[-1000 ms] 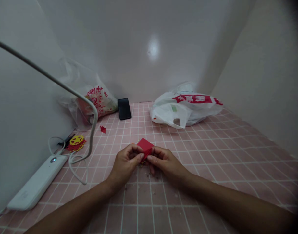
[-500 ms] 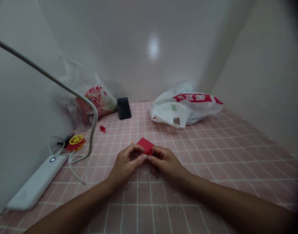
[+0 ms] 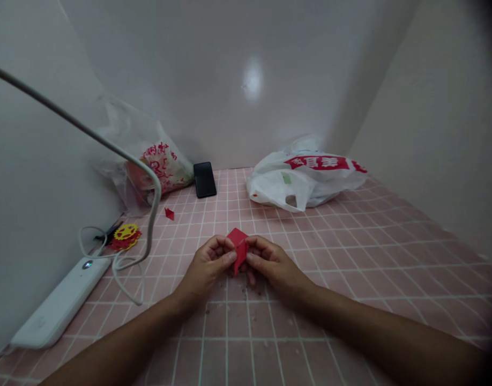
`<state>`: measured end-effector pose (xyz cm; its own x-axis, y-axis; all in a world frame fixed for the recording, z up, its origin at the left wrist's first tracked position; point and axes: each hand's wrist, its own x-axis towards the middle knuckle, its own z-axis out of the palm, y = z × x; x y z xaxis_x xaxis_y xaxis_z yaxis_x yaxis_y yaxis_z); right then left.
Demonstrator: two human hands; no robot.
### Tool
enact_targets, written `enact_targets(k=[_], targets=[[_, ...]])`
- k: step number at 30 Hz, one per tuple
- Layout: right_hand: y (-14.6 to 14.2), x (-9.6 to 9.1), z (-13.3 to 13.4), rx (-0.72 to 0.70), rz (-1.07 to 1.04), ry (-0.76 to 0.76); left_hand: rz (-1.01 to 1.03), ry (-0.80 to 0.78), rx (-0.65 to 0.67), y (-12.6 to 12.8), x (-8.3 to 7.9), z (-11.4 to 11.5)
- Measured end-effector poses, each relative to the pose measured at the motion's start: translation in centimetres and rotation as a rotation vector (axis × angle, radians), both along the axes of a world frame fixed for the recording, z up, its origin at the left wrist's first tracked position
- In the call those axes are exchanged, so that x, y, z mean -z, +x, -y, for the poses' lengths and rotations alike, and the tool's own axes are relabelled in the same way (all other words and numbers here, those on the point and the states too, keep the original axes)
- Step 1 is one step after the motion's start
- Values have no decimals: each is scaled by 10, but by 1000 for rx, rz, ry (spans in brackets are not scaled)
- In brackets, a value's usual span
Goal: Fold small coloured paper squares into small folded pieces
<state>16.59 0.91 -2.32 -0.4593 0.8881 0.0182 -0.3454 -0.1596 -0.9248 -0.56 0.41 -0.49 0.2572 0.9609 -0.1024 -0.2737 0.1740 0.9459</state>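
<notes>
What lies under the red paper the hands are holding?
Pink tiled surface with small dark specks. Left hand and right hand pinch the red paper; their fingers hide the spot directly below.

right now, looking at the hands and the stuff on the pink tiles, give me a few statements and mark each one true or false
1. The left hand and the right hand both pinch the red folded paper. True.
2. The black phone lies right beside the right hand. False: it is far off by the back wall, left of the white plastic bag.
3. The white plastic bag has red print and sits beyond the hands, toward the right. True.
4. The white power strip lies along the right wall. False: it lies along the left wall, with its cord looped beside it.
</notes>
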Motion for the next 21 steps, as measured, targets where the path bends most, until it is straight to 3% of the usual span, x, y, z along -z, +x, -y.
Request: enact_targets(k=[11, 21], targets=[[-2, -5, 1, 42, -29, 17, 191, -246, 58, 0, -4, -2], [-2, -1, 1, -16, -18, -58, 193, -217, 89, 5, -3, 2]])
